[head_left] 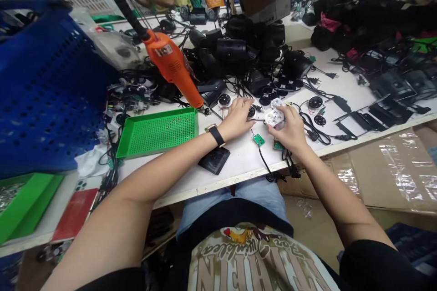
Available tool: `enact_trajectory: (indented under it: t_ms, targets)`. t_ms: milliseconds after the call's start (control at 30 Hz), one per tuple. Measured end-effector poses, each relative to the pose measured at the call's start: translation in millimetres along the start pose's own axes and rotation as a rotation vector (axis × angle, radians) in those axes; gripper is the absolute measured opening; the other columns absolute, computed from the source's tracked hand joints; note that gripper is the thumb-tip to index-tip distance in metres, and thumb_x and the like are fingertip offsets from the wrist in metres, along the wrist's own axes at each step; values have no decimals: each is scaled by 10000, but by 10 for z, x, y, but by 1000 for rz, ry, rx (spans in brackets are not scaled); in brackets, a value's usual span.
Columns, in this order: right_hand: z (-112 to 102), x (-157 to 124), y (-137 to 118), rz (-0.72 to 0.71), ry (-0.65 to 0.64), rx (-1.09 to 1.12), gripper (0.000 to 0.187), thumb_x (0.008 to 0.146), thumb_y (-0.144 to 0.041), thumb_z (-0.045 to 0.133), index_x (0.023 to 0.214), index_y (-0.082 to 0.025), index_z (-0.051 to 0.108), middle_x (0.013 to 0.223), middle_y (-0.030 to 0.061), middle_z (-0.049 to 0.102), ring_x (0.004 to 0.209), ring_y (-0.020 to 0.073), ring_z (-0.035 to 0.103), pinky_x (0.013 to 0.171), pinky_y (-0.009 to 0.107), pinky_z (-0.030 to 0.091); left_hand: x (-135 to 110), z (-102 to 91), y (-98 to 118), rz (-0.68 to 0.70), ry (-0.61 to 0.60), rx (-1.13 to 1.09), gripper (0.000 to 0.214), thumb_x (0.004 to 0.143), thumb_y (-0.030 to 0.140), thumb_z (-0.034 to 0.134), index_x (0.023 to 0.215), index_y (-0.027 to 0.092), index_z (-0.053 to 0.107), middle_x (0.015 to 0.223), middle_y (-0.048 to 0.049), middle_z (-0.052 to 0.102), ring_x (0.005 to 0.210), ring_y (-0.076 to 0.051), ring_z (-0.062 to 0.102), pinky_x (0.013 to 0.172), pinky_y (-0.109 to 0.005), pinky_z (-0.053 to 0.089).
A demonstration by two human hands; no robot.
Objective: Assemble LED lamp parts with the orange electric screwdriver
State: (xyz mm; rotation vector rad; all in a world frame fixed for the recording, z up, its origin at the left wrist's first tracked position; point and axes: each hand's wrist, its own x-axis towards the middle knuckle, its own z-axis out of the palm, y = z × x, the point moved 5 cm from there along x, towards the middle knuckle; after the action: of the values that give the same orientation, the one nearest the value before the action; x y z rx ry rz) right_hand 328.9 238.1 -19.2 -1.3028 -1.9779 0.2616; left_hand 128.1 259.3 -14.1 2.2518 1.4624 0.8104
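Low in the centre of the frame lies a black square plate point(214, 160); right of it, a green circuit board point(258, 140) already carries a cord. Beyond, right of centre, the right hand point(290, 129) pinches a clear lens cluster point(274, 117), apparently outside any housing so far. The left hand point(238, 117), half open, bends its fingers beside a black slotted disc point(251, 112); any grip cannot be told. Farther, left of centre, hangs an orange electric screwdriver point(174, 68); black housings point(232, 50) heap at upper centre.

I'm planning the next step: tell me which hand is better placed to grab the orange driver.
Probably the left hand: it is nearer the driver, while the right hand is farther off, holding the lens.
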Motion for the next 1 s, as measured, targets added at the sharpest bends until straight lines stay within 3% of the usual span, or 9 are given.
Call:
enact_trajectory:
  t_ms: [100,300,433,567,633,733,867,967,1000]
  targets:
    - [-182,-162,-273,-109,125,78,532,807,-403,732,1275,-198,588,1216,156,660,1178,338,625,1040,529,524,-272,-176,397,161,-24,-34,553,863,243,686,1387,164,528,1357,-148,595,1316,-309,517,1155,-505,412]
    - [-397,-370,-744,-223,175,80,524,813,-383,762,1276,-213,585,1144,130,678,1081,297,666,899,481,588,-837,-533,769,88,-35,-185,443,971,260,603,1402,201,514,1335,-108,640,1275,-237,584,1124,-443,467]
    - [-197,-494,-1042,-269,32,151,499,841,-409,744,1274,-213,591,1140,130,696,1071,289,681,896,464,591,-1305,-774,585,-39,70,-164,370,980,265,626,1343,216,574,1283,-92,681,1237,-226,613,1095,-442,491]
    - [355,-624,-1362,-369,-206,179,516,871,-452,710,1310,-201,605,1168,124,735,1047,298,694,892,471,572,-1982,-956,187,-343,285,-113,289,969,306,649,1241,209,649,1243,-91,706,1173,-226,642,1047,-436,519]
    - [622,-643,-1463,-366,-284,146,553,879,-466,696,1348,-189,604,1189,132,739,1042,317,679,891,498,560,-2376,-955,24,-488,308,-185,245,957,320,660,1169,199,681,1163,-90,728,1045,-209,680,966,-401,555]
    - [854,-626,-1533,-321,-375,131,591,872,-468,699,1374,-168,607,1212,143,730,1052,337,644,903,524,557,-2910,-834,-72,-507,51,-403,153,941,338,683,961,196,736,1024,-82,743,967,-199,697,931,-369,556]
    - [847,-620,-1542,-297,-472,140,565,840,-423,736,1342,-183,636,1166,131,709,1047,331,617,919,526,567,-3544,-828,-286,-585,77,-809,230,942,406,692,904,182,729,982,-101,733,947,-209,700,882,-354,553]
    - [804,-649,-1479,-247,-516,151,568,883,-422,708,1395,-204,597,1210,130,668,1098,321,596,975,531,559,-3853,-456,-446,-739,-370,-1150,348,832,485,808,908,149,757,938,-119,756,880,-243,720,841,-393,584]
    - [805,-666,-1451,-230,-522,162,572,903,-437,690,1421,-221,575,1256,130,646,1135,317,587,1003,533,551,-3921,-341,-547,-838,-422,-1175,375,786,482,851,889,135,754,893,-105,752,819,-231,715,800,-388,595]
